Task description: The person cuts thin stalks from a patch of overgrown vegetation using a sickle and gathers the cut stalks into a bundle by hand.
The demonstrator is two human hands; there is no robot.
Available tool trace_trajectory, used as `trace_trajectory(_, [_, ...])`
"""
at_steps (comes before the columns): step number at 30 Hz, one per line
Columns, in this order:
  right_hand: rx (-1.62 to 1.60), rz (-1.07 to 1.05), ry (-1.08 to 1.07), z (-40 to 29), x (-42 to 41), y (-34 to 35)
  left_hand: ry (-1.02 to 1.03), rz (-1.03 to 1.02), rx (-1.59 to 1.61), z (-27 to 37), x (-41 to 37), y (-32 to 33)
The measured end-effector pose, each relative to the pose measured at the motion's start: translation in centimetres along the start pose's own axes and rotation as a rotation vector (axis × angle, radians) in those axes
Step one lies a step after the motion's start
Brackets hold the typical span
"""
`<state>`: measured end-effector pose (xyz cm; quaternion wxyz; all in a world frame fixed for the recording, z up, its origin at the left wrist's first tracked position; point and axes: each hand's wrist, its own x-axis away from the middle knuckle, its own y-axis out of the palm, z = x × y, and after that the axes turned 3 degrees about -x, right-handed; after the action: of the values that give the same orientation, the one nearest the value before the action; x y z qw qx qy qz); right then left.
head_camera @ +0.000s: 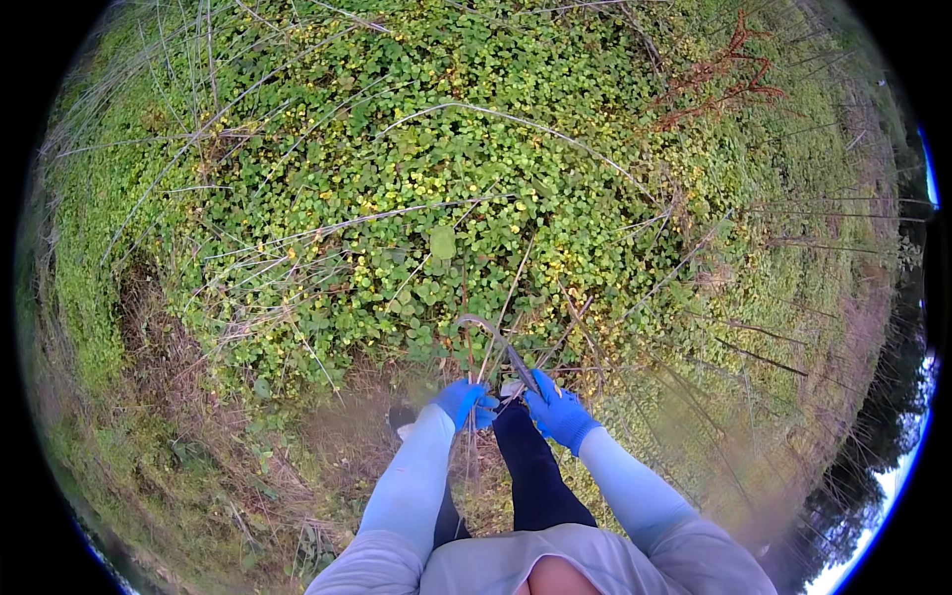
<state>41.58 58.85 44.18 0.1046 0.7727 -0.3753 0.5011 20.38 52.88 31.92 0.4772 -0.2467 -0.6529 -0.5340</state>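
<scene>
Both my hands wear blue gloves and are low in the middle of the view, in front of my legs. My right hand [558, 413] is closed on a sickle [513, 357], whose curved blade points up and to the left over the edge of the green leaves. Just left of it, my left hand [465, 404] has its fingers curled around thin dry stalks [470, 439]. More dry stems rise between the hands and cross near the blade. The sickle's handle is mostly hidden by my right glove.
Dense low leafy plants [446, 163] spread ahead, crossed by long dry canes [550, 132]. A reddish-brown dried plant [732, 82] stands at the upper right. Dry grass [349, 416] lies around my feet. Thin upright stems [766, 357] stick out at the right, with dark trees beyond.
</scene>
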Motion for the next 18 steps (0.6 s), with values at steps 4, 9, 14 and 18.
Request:
trace_trajectory(4, [-0.346,-0.015,0.094,0.5,2.4,2.0,0.211,0.417,-0.651,-1.4,-2.0,-1.9])
trace_trajectory(9, [-0.237,0.065,-0.056,1.8,3.4,4.7,0.427,0.565,-1.036,0.9,0.8,-5.7])
trace_trajectory(14, [-0.083,0.211,-0.155,-2.4,4.7,5.9,0.339,0.524,-0.938,0.4,7.0,-3.1])
trace_trajectory(18, [-0.171,0.259,-0.201,-1.3,5.0,6.6,0.171,0.361,-0.473,-9.3,13.0,-3.5])
